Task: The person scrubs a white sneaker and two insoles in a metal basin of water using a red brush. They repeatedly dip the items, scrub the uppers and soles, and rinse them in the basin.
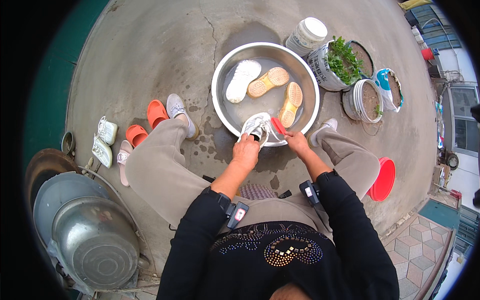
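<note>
Between my knees stands a wide metal basin [314, 107] with shallow cloudy water in it. My left hand [246, 153] grips a white sneaker [256, 123] by its heel end, over the basin's near rim. Closed round the handle of a red brush [278, 125], my right hand [298, 144] is just right of that sneaker; the brush's bristles cannot be made out. In the water lie a white shoe [243, 81] and two shoes with tan soles turned up, one tan-soled shoe [268, 82] in the middle and another tan-soled shoe [290, 104] at the right.
White sneakers [104, 142], orange slippers [157, 113] and a pink slipper [123, 161] lie left of my leg. Metal bowls [95, 242] lean at the lower left. A lidded white bucket [306, 36] and planters [342, 61] stand beyond the basin; a red bucket [383, 179] is at my right.
</note>
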Motion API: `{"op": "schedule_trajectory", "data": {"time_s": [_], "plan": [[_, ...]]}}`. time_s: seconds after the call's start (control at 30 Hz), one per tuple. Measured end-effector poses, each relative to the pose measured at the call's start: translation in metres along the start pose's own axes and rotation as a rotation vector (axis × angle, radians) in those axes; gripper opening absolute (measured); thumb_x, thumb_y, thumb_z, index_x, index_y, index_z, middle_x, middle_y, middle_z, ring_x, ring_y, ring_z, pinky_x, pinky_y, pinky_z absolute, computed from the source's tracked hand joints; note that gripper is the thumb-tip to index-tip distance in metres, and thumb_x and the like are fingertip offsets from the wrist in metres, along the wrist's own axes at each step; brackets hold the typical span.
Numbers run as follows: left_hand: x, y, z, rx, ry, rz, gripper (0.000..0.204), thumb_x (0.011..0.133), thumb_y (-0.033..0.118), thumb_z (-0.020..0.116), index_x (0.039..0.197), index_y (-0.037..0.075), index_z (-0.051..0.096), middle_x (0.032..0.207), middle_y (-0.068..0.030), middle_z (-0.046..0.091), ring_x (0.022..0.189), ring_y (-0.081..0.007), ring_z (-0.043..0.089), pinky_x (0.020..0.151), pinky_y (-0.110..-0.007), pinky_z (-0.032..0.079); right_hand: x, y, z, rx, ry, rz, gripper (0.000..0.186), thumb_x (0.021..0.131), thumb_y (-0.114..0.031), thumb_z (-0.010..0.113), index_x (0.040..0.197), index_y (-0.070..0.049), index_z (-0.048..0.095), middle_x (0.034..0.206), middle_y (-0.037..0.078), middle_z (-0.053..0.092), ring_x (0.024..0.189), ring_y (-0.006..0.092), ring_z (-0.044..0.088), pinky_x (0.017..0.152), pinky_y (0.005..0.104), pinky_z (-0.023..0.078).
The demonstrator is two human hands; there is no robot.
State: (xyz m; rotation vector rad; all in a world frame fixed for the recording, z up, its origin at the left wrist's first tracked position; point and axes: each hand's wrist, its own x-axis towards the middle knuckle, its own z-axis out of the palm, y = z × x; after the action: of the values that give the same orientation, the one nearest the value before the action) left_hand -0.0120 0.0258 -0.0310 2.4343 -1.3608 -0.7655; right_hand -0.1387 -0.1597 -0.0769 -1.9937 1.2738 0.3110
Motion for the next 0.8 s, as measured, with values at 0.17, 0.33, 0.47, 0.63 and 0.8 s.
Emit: {"op": "schedule_trajectory", "data": {"time_s": [0.17, 0.33, 0.47, 0.63, 0.8], "plan": [[0.005, -0.022, -0.002, -0.332, 0.222, 0.026, 0.016, 0.069, 0.005, 0.065, 0.085, 0.004, 0.067, 0.103, -0.0096, 0.061, 0.096, -0.0292, 0.058, 0.078, -0.039, 0.049, -0.021, -0.003, 0.005, 0.384, 0.027, 0.035, 0.031, 0.084, -0.018, 0.058, 0.112, -0.005, 0.064, 0.087, 0.011, 0.066, 0.08, 0.0166, 0.06, 0.075, 0.0295, 0.046], [0.008, -0.036, -0.004, -1.16, -0.016, -0.426, 0.017, 0.081, 0.009, 0.062, 0.095, -0.001, 0.062, 0.088, -0.011, 0.065, 0.07, -0.0181, 0.064, 0.061, -0.031, 0.053, -0.072, -0.028, -0.012, 0.487, -0.032, -0.191, 0.031, 0.085, -0.019, 0.056, 0.112, -0.007, 0.064, 0.087, 0.012, 0.067, 0.079, 0.0174, 0.063, 0.077, 0.0305, 0.046], [0.003, -0.039, -0.002, -1.492, -0.003, -0.596, 0.021, 0.088, 0.012, 0.055, 0.106, 0.001, 0.054, 0.091, -0.0093, 0.062, 0.075, -0.0197, 0.063, 0.062, -0.036, 0.057, -0.106, -0.053, -0.021, 0.177, -0.01, -0.367, 0.03, 0.084, -0.019, 0.055, 0.111, -0.009, 0.064, 0.085, 0.016, 0.065, 0.079, 0.0316, 0.063, 0.075, 0.0383, 0.048], [-0.004, -0.034, 0.005, -1.501, -0.02, -0.574, 0.023, 0.09, 0.014, 0.052, 0.11, 0.001, 0.052, 0.1, -0.0096, 0.061, 0.084, -0.0204, 0.063, 0.064, -0.037, 0.057, -0.136, -0.074, -0.043, -0.195, 0.053, -0.459, 0.028, 0.083, -0.019, 0.057, 0.11, -0.013, 0.063, 0.081, 0.013, 0.056, 0.074, 0.0345, 0.059, 0.067, 0.0443, 0.047], [-0.009, -0.027, 0.005, -1.544, -0.19, -0.626, 0.036, 0.087, 0.022, 0.059, 0.117, 0.004, 0.051, 0.103, -0.0086, 0.061, 0.094, -0.0218, 0.06, 0.068, -0.041, 0.056, -0.144, -0.066, -0.056, -0.323, -0.021, -0.42, 0.027, 0.082, -0.022, 0.058, 0.107, -0.015, 0.065, 0.082, 0.014, 0.058, 0.076, 0.0341, 0.06, 0.066, 0.0448, 0.048]]}}
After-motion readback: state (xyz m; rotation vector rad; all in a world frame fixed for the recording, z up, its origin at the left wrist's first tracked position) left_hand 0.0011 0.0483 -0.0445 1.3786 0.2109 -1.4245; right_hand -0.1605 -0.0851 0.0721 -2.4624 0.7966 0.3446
